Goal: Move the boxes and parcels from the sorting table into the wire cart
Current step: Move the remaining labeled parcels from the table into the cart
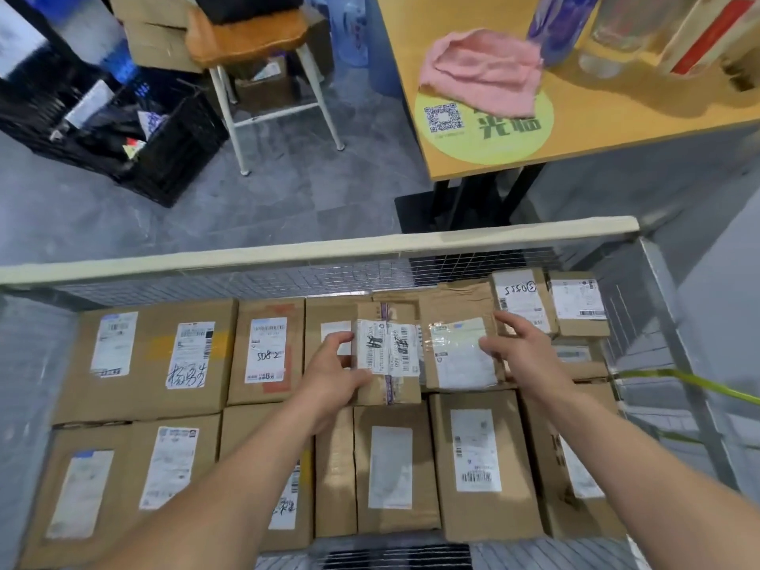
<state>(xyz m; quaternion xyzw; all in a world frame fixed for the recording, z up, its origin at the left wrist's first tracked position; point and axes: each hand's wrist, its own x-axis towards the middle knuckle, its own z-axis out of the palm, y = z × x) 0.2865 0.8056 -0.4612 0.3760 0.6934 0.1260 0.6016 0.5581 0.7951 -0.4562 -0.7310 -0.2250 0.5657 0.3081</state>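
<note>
The wire cart (312, 250) fills the lower view, packed with several labelled cardboard boxes. My left hand (333, 376) grips the left side of a small taped box (390, 355) that sits on top of the packed layer near the middle. Right beside it lies a crumpled brown box (456, 347) with a clear-taped label. My right hand (522, 355) holds that crumpled box at its right edge, fingers curled over the top. A large box with handwriting (152, 355) lies at the left.
A yellow table (485, 150) with a pink cloth (485, 72) and bottles stands beyond the cart at the right. A wooden stool (255, 43) and a black crate (123, 133) stand on the grey floor at the left. A green-yellow strap (695, 382) crosses the cart's right side.
</note>
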